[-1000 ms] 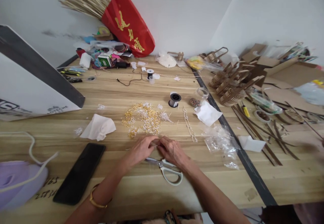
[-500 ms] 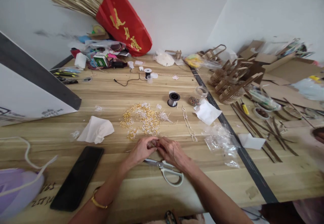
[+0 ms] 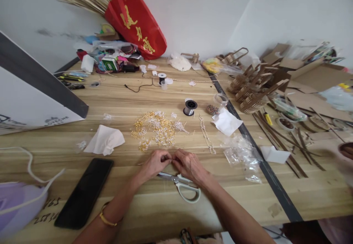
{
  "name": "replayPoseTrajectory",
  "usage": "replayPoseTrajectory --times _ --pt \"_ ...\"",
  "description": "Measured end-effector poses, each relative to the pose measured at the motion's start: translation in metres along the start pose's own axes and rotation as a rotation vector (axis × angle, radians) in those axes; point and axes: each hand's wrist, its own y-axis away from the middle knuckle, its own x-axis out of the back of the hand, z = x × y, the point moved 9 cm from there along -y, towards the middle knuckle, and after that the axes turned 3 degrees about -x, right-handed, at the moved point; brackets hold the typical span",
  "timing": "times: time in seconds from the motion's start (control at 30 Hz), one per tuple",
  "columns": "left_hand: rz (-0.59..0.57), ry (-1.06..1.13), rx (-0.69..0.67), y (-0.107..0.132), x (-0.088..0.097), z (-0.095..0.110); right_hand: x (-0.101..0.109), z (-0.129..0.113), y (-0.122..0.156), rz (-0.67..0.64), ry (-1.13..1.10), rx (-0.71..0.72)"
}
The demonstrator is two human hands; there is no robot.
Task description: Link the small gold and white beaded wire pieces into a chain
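Left fingers [image 3: 163,152] re-bent, close beside right hand [image 3: 189,165], scissors [image 3: 175,179] near

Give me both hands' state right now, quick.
Left hand: closed in a pinch; anything held is too small to tell.
Right hand: closed in a pinch, close by the left; contents can't be told.

The pile of small pieces [image 3: 164,131] mixes gold with silvery white, the scissors [image 3: 175,179] are whitish-handled, the phone [image 3: 85,192] is black, the spool [image 3: 190,106] black around silvery grey, the table [image 3: 154,214] tan with brown grain streaks — and the bag [image 3: 143,17] bright red, gold-lettered.
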Motion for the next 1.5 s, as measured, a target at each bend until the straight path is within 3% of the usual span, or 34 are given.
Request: replayPoseTrajectory --times 1.03,1.2,1.5 --pt "-0.039 -0.026 -0.025 -0.001 -0.004 -0.002 0.001 0.003 -0.002 -0.013 -0.161 -0.004" --pt "-0.041 -0.021 -0.038 0.001 -0.004 0.000 0.006 0.013 -0.005 0.010 -0.192 -0.054" --pt "-0.016 0.018 -0.021 0.000 -0.003 -0.004 0.016 0.020 -0.014 0.018 0.068 -0.148"
